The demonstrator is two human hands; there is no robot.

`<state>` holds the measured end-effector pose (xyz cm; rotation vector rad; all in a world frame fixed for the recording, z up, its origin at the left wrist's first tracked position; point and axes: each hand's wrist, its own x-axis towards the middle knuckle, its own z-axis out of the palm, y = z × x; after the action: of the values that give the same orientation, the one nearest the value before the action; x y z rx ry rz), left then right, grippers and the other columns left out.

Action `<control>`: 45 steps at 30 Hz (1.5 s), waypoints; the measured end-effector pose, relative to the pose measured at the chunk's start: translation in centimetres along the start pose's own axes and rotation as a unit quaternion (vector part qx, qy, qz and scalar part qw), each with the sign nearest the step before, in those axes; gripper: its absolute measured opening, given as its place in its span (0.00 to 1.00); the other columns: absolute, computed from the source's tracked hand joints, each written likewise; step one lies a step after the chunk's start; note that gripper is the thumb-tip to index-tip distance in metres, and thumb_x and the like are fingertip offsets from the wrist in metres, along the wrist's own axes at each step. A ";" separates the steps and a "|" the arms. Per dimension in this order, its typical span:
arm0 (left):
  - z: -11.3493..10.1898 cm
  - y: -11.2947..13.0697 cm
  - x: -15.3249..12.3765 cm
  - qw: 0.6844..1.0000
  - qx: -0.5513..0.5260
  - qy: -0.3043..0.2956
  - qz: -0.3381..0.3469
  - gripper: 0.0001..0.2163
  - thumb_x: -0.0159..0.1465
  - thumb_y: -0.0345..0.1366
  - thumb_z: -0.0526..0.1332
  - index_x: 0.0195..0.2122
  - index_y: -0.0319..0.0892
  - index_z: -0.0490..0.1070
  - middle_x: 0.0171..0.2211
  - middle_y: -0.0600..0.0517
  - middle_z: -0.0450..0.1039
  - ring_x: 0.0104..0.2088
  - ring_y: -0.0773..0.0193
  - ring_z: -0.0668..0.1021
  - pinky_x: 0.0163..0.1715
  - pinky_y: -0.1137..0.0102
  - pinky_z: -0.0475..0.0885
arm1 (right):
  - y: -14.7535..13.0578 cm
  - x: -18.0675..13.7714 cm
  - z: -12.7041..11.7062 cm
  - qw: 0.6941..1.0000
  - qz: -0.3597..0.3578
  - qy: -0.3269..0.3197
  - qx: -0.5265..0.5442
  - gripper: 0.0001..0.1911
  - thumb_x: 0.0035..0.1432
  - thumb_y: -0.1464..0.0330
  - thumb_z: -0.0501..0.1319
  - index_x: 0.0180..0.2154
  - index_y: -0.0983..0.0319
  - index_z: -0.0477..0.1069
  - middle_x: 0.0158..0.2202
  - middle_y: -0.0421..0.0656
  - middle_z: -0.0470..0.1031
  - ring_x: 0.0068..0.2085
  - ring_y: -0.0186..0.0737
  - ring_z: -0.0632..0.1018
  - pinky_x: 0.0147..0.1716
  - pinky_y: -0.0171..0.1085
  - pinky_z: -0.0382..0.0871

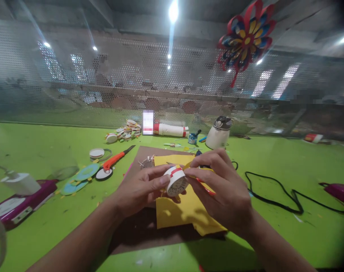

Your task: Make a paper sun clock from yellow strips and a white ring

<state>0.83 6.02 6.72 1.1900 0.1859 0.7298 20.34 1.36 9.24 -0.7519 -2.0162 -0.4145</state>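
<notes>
My left hand (147,185) is closed around a small round white paper drum (176,183), tilted so that its marked flat face points down toward me. A red strip crosses the drum's rim, and a bit of yellow shows at its top. Close against the drum's right side, my right hand (221,185) pinches a small yellow paper piece (188,163). Something with a red-orange curved edge (207,187) shows under the right fingers; its kind is hidden. Below both hands lies a yellow paper sheet (177,211) on a brown board (132,238).
An orange-handled knife (114,160), blue paper rings (85,172) and a white disc (104,173) lie left. Several paper drums (128,130) are piled behind, near a phone (148,122), a jar (192,138) and a white container (218,136). Purple power strip (24,206) left; black cord (273,204) right.
</notes>
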 end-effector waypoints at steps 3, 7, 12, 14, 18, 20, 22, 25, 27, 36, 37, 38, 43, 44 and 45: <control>0.0 -0.1 0.0 1.000 -0.007 0.001 -0.002 0.15 0.64 0.32 0.56 0.51 0.43 0.71 0.41 0.44 0.74 0.40 0.62 0.76 0.39 0.68 0.72 | -0.1 0.0 0.1 0.999 -0.031 0.008 -0.023 0.14 0.50 0.83 0.61 0.39 0.65 0.71 0.38 0.46 0.71 0.41 0.43 0.68 0.40 0.46 0.68; 0.0 -0.2 0.2 0.999 -0.027 0.026 -0.002 0.13 0.64 0.31 0.56 0.49 0.42 0.72 0.39 0.46 0.74 0.38 0.64 0.75 0.39 0.67 0.73 | -0.3 -0.1 0.4 0.998 -0.053 0.028 -0.035 0.12 0.50 0.83 0.61 0.38 0.67 0.71 0.37 0.47 0.73 0.41 0.43 0.69 0.40 0.48 0.68; 0.2 -0.3 0.3 0.999 -0.028 0.042 -0.002 0.12 0.65 0.31 0.54 0.46 0.40 0.73 0.39 0.46 0.72 0.37 0.65 0.73 0.40 0.64 0.73 | -0.2 -0.2 0.8 0.996 -0.066 0.039 -0.039 0.11 0.49 0.83 0.63 0.37 0.70 0.71 0.37 0.49 0.75 0.41 0.45 0.70 0.40 0.48 0.68; 0.3 -0.3 0.3 0.999 -0.029 0.041 0.002 0.12 0.65 0.31 0.54 0.46 0.40 0.73 0.40 0.46 0.72 0.38 0.65 0.73 0.40 0.64 0.73 | -0.2 -0.3 0.9 0.996 -0.067 0.035 -0.040 0.11 0.49 0.83 0.63 0.37 0.70 0.70 0.39 0.50 0.75 0.42 0.46 0.71 0.40 0.48 0.68; 0.4 -0.4 0.3 0.998 -0.035 0.059 -0.003 0.13 0.64 0.32 0.55 0.48 0.42 0.72 0.42 0.45 0.71 0.39 0.65 0.73 0.41 0.64 0.73 | -0.2 -0.4 1.0 0.997 -0.056 0.028 -0.040 0.12 0.49 0.83 0.62 0.37 0.68 0.69 0.41 0.49 0.76 0.42 0.46 0.72 0.41 0.49 0.67; 0.4 -0.4 0.2 0.997 -0.040 0.072 -0.005 0.13 0.64 0.31 0.56 0.48 0.43 0.72 0.44 0.45 0.71 0.40 0.65 0.73 0.40 0.64 0.73 | -0.1 -0.5 1.1 0.998 -0.049 0.029 -0.040 0.12 0.49 0.83 0.62 0.37 0.67 0.69 0.41 0.48 0.76 0.41 0.45 0.72 0.40 0.49 0.66; 0.4 -0.5 0.2 0.996 -0.038 0.081 -0.008 0.13 0.64 0.31 0.56 0.48 0.45 0.72 0.45 0.45 0.71 0.40 0.64 0.74 0.39 0.63 0.74 | -0.1 -0.5 1.2 0.998 -0.045 0.027 -0.042 0.12 0.49 0.83 0.62 0.37 0.67 0.69 0.40 0.47 0.77 0.40 0.44 0.72 0.40 0.49 0.66; 0.3 -0.5 0.1 0.996 -0.036 0.084 -0.011 0.13 0.64 0.31 0.55 0.48 0.46 0.73 0.45 0.44 0.71 0.38 0.63 0.75 0.38 0.62 0.75 | 0.1 -0.7 1.3 0.998 -0.043 0.026 -0.043 0.12 0.49 0.83 0.61 0.37 0.67 0.68 0.39 0.47 0.76 0.40 0.44 0.72 0.40 0.48 0.65; 0.4 -0.5 0.2 0.996 -0.037 0.081 -0.010 0.12 0.64 0.32 0.56 0.47 0.45 0.73 0.46 0.44 0.71 0.38 0.63 0.75 0.38 0.61 0.75 | 0.0 -0.8 1.3 0.998 -0.041 0.029 -0.044 0.13 0.49 0.84 0.61 0.37 0.67 0.68 0.38 0.47 0.76 0.40 0.44 0.71 0.40 0.49 0.66; 0.6 -0.3 0.0 0.995 -0.032 0.098 -0.019 0.11 0.63 0.32 0.57 0.46 0.46 0.73 0.46 0.46 0.71 0.41 0.62 0.74 0.40 0.61 0.74 | -0.2 -0.5 1.4 0.997 -0.052 0.002 -0.051 0.17 0.52 0.82 0.60 0.45 0.71 0.68 0.39 0.51 0.73 0.42 0.46 0.68 0.42 0.50 0.67; 0.6 -0.3 0.0 0.995 -0.031 0.097 -0.017 0.11 0.63 0.32 0.57 0.46 0.46 0.73 0.46 0.47 0.71 0.42 0.62 0.74 0.41 0.62 0.74 | -0.2 -0.5 1.4 0.997 -0.053 0.001 -0.052 0.17 0.52 0.82 0.60 0.46 0.71 0.68 0.39 0.51 0.73 0.42 0.46 0.68 0.42 0.50 0.67; 0.6 -0.3 0.0 0.995 -0.030 0.097 -0.015 0.11 0.63 0.32 0.57 0.46 0.46 0.73 0.46 0.47 0.71 0.42 0.62 0.74 0.41 0.62 0.74 | -0.2 -0.5 1.4 0.997 -0.054 0.001 -0.052 0.17 0.52 0.82 0.60 0.46 0.72 0.69 0.39 0.51 0.72 0.43 0.47 0.67 0.42 0.50 0.67; 0.8 -0.2 0.0 0.994 -0.027 0.103 -0.018 0.11 0.63 0.33 0.57 0.46 0.47 0.73 0.44 0.49 0.72 0.41 0.63 0.74 0.42 0.63 0.73 | -0.3 -0.5 1.4 0.998 -0.046 0.002 -0.046 0.15 0.52 0.82 0.61 0.44 0.72 0.70 0.39 0.51 0.72 0.43 0.45 0.67 0.43 0.49 0.67; 0.8 -0.2 0.1 0.994 -0.026 0.103 -0.018 0.11 0.63 0.33 0.57 0.46 0.47 0.72 0.44 0.49 0.72 0.41 0.64 0.74 0.42 0.63 0.72 | -0.3 -0.5 1.4 0.998 -0.045 0.002 -0.047 0.15 0.52 0.82 0.61 0.43 0.72 0.70 0.39 0.50 0.72 0.42 0.45 0.67 0.43 0.49 0.68; 0.9 -0.1 0.1 0.994 -0.024 0.103 -0.016 0.11 0.63 0.32 0.58 0.46 0.47 0.72 0.44 0.49 0.71 0.41 0.64 0.74 0.43 0.64 0.72 | -0.4 -0.4 1.4 0.998 -0.044 0.004 -0.048 0.15 0.52 0.82 0.61 0.43 0.71 0.70 0.39 0.50 0.72 0.42 0.45 0.67 0.43 0.49 0.68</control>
<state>1.37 5.34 6.94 1.0628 0.3564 0.8240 19.38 1.69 8.15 -0.7194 -2.0394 -0.5676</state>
